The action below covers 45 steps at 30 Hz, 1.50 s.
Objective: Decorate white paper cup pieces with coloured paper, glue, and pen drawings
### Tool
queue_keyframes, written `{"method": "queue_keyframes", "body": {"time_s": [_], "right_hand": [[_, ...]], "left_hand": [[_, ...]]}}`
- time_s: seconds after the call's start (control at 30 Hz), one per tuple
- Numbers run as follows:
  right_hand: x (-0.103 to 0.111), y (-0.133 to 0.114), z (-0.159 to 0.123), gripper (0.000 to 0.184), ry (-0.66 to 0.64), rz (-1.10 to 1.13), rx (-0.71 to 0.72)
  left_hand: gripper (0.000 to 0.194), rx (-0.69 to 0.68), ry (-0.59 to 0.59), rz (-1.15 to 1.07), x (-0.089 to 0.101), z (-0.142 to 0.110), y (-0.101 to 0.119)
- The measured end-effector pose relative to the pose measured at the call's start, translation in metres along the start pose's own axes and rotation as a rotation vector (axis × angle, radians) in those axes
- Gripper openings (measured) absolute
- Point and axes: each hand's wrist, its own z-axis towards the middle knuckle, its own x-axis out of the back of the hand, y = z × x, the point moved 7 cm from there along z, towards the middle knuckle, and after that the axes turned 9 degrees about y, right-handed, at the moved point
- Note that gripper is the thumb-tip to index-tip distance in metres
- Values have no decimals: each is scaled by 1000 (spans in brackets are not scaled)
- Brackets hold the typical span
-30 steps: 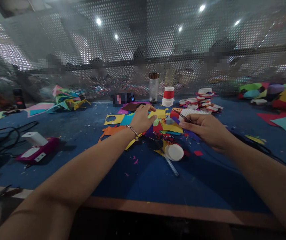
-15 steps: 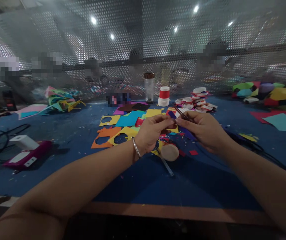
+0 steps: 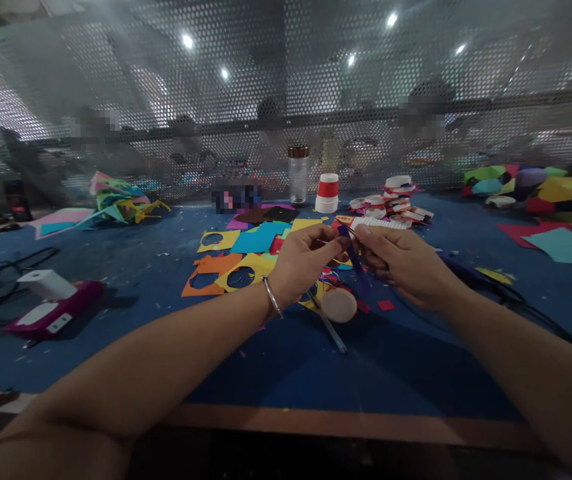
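Observation:
My left hand (image 3: 309, 257) is closed in a pinch on a narrow strip of purple paper (image 3: 359, 268), which hangs down between my two hands. Close against it on the right, my right hand (image 3: 401, 257) is also pinched shut; what lies in its fingertips is mostly hidden. Below the hands, a round pale disc (image 3: 339, 305) rests on the blue table beside a clear stick-like rod (image 3: 333, 332). Small coloured paper scraps surround the disc, including a red piece (image 3: 386, 305). Left of my hands lie yellow paper with a round hole (image 3: 255, 262) and orange paper (image 3: 199, 290).
Behind stand a clear bottle (image 3: 298, 180), stacked paper cups (image 3: 327, 195) and a heap of cut cup pieces (image 3: 397, 200). At left are a purple power strip (image 3: 83, 300), cables and crumpled coloured paper (image 3: 121, 200). Coloured sheets (image 3: 569, 241) and a cable (image 3: 521, 303) lie right.
The dark thin prongs at my right fingertips are no longer visible. The purple strip now hangs more upright, and my right fingers have shifted slightly beside it. My left hand barely moved.

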Motion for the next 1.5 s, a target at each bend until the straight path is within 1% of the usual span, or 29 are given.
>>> {"method": "queue_keyframes", "body": {"time_s": [0.2, 0.4, 0.5, 0.6, 0.73, 0.9, 1.0, 1.13, 1.27, 1.4, 1.5], "right_hand": [[-1, 0, -1, 59, -6, -5, -7], [-2, -4, -1, 64, 1, -20, 14], [-1, -5, -1, 64, -2, -30, 19], [0, -6, -1, 62, -12, -45, 20], [1, -6, -1, 64, -2, -28, 10], [1, -7, -2, 65, 18, -41, -28], [1, -7, -3, 66, 19, -40, -51], [3, -4, -1, 65, 7, -46, -67], [4, -2, 0, 66, -33, -63, -56], [2, -3, -1, 66, -61, -66, -66], [0, -6, -2, 66, -56, -65, -75]], "left_hand": [[26, 9, -17, 30, -2, -2, 1], [33, -18, -91, 37, -6, -3, 1], [38, 0, -124, 14, -8, -3, 1], [40, 28, -132, 10, -8, -4, 1], [39, 88, -151, 10, -8, -5, -3], [40, 173, -185, -60, -10, -5, -6], [38, 207, -216, -65, -10, -5, -6], [36, 213, -248, -38, -9, -5, -5], [36, 187, -276, -20, -9, -5, -4], [36, 181, -284, -24, -9, -3, -4], [35, 195, -291, -30, -8, -3, -6]]}}
